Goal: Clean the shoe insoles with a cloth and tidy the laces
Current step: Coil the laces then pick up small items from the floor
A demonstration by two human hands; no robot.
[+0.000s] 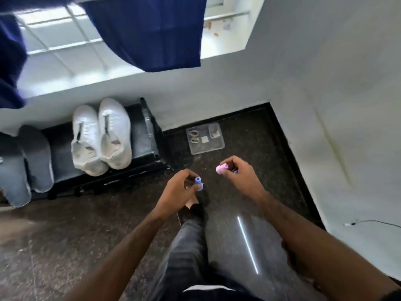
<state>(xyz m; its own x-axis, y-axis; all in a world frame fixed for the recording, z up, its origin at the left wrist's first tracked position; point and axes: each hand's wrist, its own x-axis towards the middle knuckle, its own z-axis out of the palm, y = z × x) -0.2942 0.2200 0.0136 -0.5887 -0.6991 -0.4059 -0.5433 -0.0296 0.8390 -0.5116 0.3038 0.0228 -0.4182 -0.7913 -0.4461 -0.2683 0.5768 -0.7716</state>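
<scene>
Two white shoes [102, 137] without laces stand side by side on a low black rack [143, 135] against the wall. Left of them lie two grey insoles [35, 157], one partly cut off by the frame edge. A clear plastic tray [205, 139] on the dark floor holds coiled white laces. Above the floor in front of me, my left hand [176, 195] grips a small blue cylindrical piece [198, 183]. My right hand [237, 173] grips a pink cylindrical piece [221, 169]. No cloth is in view.
A dark blue curtain [149, 31] hangs over the window ledge above the rack. White walls meet in a corner at the right, with a cable [368, 222] along the wall. My leg and foot [193, 213] are below my hands on the speckled floor.
</scene>
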